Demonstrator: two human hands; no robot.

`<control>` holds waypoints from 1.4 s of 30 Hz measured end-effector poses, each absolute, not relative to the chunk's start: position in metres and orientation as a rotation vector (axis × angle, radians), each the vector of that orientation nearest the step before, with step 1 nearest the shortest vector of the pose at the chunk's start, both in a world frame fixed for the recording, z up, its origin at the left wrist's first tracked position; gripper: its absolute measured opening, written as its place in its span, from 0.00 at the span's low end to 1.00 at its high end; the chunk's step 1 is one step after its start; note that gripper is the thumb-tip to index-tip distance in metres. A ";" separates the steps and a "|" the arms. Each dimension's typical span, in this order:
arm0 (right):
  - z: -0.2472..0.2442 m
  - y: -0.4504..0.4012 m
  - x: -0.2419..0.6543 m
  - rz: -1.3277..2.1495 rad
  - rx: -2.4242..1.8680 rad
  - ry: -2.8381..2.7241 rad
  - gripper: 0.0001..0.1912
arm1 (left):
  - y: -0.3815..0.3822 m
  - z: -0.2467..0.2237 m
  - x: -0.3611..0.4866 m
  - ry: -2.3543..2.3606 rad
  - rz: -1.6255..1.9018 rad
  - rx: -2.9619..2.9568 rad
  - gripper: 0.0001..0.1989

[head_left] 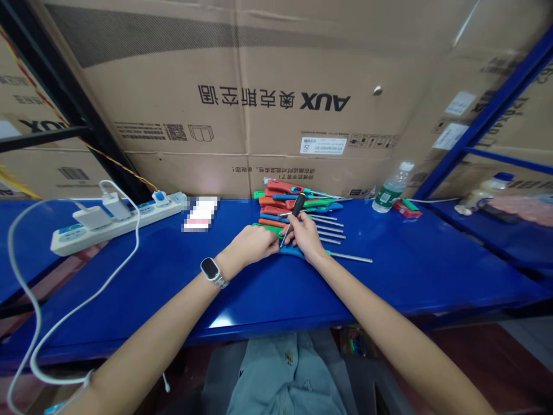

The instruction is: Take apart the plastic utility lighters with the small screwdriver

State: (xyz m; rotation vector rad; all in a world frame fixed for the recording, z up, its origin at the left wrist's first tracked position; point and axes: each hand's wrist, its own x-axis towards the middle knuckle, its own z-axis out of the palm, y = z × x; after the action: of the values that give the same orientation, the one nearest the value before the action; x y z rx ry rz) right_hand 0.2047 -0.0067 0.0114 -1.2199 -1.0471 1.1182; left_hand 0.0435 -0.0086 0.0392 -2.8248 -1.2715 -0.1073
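Note:
My right hand (306,235) is closed around a screwdriver (298,205) with a black and yellow handle. Its thin shaft slants down to the left, toward a blue long-necked lighter (294,251) lying on the table. My left hand (254,243), wearing a watch on the wrist, has its fingers curled at the handle end of that lighter; its grip is partly hidden. The lighter's metal tube points right. Just beyond my hands lie several more long-necked lighters (276,210) in red, orange, green and blue, side by side and partly stacked, tubes mostly pointing right.
On the blue table (415,259), a white power strip (69,242) with plugs and a looping white cable (108,276) lies at left. A blurred-out white item (201,213) is nearby. A water bottle (391,190) and a red box (407,210) stand at right. Large cartons (268,57) rise behind.

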 end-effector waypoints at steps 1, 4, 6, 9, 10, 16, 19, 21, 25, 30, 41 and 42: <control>0.012 -0.006 0.205 1.122 -1.222 -1.039 0.12 | -0.007 0.040 0.039 -1.288 -0.150 -2.832 0.14; 0.013 -0.006 0.206 1.136 -1.230 -1.031 0.11 | 0.000 0.039 0.022 -1.323 -0.341 -2.826 0.14; 0.014 -0.006 0.206 1.146 -1.234 -1.030 0.10 | 0.005 0.037 0.011 -1.308 -0.424 -2.840 0.13; 0.014 -0.006 0.208 1.175 -1.228 -1.042 0.09 | 0.010 0.031 0.004 -1.296 -0.433 -2.931 0.10; 0.013 -0.005 0.209 1.187 -1.223 -1.052 0.08 | 0.011 0.029 0.005 -1.302 -0.418 -2.963 0.10; 0.010 -0.003 0.215 1.215 -1.184 -1.086 0.10 | 0.010 0.023 0.019 -1.297 -0.289 -2.877 0.13; 0.010 -0.002 0.215 1.215 -1.173 -1.088 0.10 | 0.007 0.027 0.021 -1.325 -0.241 -2.840 0.15; 0.011 -0.001 0.215 1.214 -1.173 -1.084 0.08 | 0.005 0.030 0.020 -1.354 -0.249 -2.858 0.16; 0.013 -0.001 0.215 1.209 -1.179 -1.071 0.08 | 0.004 0.032 0.015 -1.404 -0.357 -2.919 0.18; 0.011 0.000 0.215 1.208 -1.166 -1.080 0.12 | 0.004 0.028 0.013 -1.354 -0.496 -3.013 0.19; 0.019 -0.002 0.217 1.063 -1.038 -0.908 0.17 | -0.026 0.008 0.059 -0.980 -0.513 -2.901 0.22; 0.020 -0.004 0.219 1.057 -1.019 -0.907 0.18 | -0.025 0.005 0.062 -0.966 -0.473 -2.902 0.21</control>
State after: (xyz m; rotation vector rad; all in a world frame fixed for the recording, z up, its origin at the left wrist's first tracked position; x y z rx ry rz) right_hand 0.2192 -0.0035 0.0197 -1.0191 -0.9072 1.0571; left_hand 0.0616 -0.0246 0.0055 -2.9019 -0.9655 -0.4728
